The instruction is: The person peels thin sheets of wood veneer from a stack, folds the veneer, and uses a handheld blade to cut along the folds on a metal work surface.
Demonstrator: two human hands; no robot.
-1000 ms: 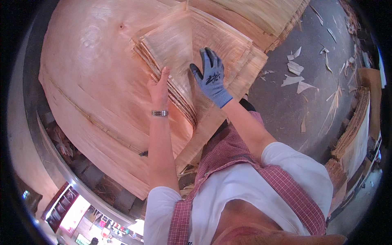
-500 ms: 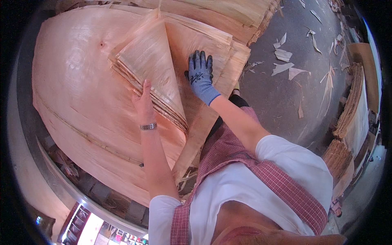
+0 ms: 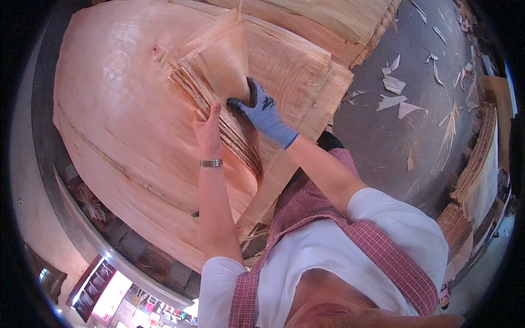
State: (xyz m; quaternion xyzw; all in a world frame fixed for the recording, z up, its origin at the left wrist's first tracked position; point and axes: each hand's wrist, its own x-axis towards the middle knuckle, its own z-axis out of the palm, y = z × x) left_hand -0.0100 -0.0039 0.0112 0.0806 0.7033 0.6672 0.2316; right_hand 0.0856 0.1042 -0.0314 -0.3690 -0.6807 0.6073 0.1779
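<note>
A thin stack of pale wood veneer sheets [image 3: 221, 63] is folded back over a broad pile of veneer [image 3: 117, 115], its layered edge facing my left hand. My bare left hand [image 3: 208, 134], with a metal band at the wrist, grips that edge; its thumb points up and its other fingers are partly hidden by the sheets. My right hand [image 3: 265, 115], in a blue glove with dark fingertips, closes on the folded part from the right, thumb and fingers bending the sheets between them. Some of its fingertips are out of sight.
Another veneer stack [image 3: 333, 27] lies beyond the pile. Torn veneer scraps [image 3: 392, 85] litter the grey floor [image 3: 377, 147] on the right. Upright bundles of sheets [image 3: 476, 156] stand at the far right. A long thin strip [image 3: 123, 172] crosses the pile's left part.
My right hand has gone from lying flat on the veneer, fingers spread, to gripping the folded sheets nearer my left hand. The folded sheets now bend more sharply. The whole view has shifted slightly.
</note>
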